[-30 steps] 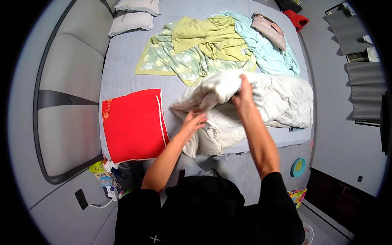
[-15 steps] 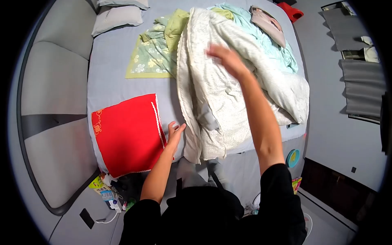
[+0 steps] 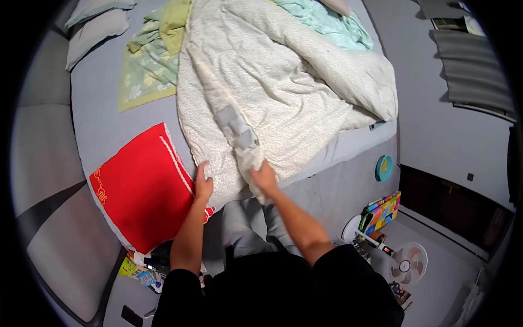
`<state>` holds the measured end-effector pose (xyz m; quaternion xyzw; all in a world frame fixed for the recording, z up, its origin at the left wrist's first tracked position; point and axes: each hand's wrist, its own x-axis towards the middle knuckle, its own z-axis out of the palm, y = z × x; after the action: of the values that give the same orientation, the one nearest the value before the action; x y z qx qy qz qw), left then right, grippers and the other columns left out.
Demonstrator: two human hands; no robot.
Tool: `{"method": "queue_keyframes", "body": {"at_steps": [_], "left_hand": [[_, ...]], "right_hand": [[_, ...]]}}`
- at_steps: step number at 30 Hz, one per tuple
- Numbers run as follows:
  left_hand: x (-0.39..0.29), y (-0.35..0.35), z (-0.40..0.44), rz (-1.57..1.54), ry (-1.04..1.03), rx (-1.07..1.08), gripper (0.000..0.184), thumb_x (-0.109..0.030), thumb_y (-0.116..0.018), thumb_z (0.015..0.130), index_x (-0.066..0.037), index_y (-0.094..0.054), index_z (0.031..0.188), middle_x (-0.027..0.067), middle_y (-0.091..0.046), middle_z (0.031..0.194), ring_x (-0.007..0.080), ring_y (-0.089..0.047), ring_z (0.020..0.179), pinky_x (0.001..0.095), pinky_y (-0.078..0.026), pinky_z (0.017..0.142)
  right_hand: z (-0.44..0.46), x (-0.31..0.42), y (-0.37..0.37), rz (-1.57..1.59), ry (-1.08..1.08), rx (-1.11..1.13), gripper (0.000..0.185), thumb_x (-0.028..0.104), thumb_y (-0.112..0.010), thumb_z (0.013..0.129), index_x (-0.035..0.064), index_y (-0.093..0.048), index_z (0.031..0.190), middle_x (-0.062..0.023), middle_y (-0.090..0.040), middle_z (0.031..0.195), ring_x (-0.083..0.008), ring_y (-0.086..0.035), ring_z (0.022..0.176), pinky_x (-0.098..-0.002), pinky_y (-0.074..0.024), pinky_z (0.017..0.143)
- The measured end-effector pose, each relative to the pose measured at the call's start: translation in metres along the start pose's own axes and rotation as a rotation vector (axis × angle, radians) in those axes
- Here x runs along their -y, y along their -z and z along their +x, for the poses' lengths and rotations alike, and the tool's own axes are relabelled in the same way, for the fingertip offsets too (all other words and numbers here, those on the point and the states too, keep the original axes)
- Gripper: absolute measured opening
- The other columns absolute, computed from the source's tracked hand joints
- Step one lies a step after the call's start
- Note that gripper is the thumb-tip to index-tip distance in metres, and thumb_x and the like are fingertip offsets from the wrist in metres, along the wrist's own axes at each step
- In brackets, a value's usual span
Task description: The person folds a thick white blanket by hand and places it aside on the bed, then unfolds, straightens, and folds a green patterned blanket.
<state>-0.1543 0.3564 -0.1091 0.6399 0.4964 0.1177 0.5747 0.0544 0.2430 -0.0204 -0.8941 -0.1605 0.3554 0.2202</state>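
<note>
A cream-white quilt (image 3: 256, 71) lies spread over the bed, its right side folded over in a thick roll. My right hand (image 3: 263, 177) is closed on the quilt's turned-back edge near the front of the bed. Grey patches show along that edge. At the quilt's front left corner is my left hand (image 3: 204, 182), thumb and fingers apart, close to the cloth. Just left of it lies a red cushion (image 3: 141, 188) with white trim and gold embroidery.
Green floral and plain cloths (image 3: 150, 68) lie at the back left, near grey pillows (image 3: 98, 35). A turquoise cloth (image 3: 332, 24) is at the back. A white fan (image 3: 406, 265) stands on the floor at the right, below a blue round object (image 3: 384, 168).
The bunched quilt has been opened out towards the left and now covers part of the green cloths. My right hand has come back towards me and taken hold of its edge. The view has shifted.
</note>
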Motion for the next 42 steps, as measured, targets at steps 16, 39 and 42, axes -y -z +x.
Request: {"method": "queue_keyframes", "body": {"at_steps": [16, 39, 42], "left_hand": [[-0.026, 0.088, 0.013, -0.103, 0.104, -0.201, 0.036, -0.018, -0.06, 0.094, 0.005, -0.056, 0.121, 0.0181, -0.066, 0.111, 0.0252, -0.061, 0.103, 0.0366, -0.047, 0.089], [-0.122, 0.145, 0.065, -0.448, 0.697, 0.153, 0.052, -0.032, -0.053, 0.099, 0.009, -0.047, 0.13, 0.0183, -0.063, 0.117, 0.0285, -0.067, 0.099, 0.0416, -0.055, 0.086], [-0.159, 0.12, 0.045, -0.427, 0.689, 0.209, 0.056, -0.033, -0.056, 0.097, 0.007, -0.044, 0.135, 0.0178, -0.06, 0.123, 0.0279, -0.064, 0.106, 0.04, -0.053, 0.092]], "right_hand": [[-0.029, -0.084, 0.013, 0.249, -0.028, 0.019, 0.025, 0.018, -0.06, 0.085, 0.0028, -0.067, 0.104, -0.0056, -0.068, 0.082, -0.0136, -0.064, 0.077, -0.0283, -0.0511, 0.071], [0.149, -0.081, 0.096, 1.907, -0.387, 0.169, 0.076, 0.062, -0.044, 0.092, 0.0119, -0.034, 0.148, -0.0115, -0.041, 0.149, -0.0356, -0.04, 0.134, -0.0545, -0.0257, 0.114], [0.158, -0.1, 0.087, 1.811, -0.478, 0.23, 0.057, 0.046, -0.043, 0.098, 0.0061, -0.047, 0.138, -0.0131, -0.049, 0.142, -0.0338, -0.045, 0.13, -0.0504, -0.0311, 0.112]]}}
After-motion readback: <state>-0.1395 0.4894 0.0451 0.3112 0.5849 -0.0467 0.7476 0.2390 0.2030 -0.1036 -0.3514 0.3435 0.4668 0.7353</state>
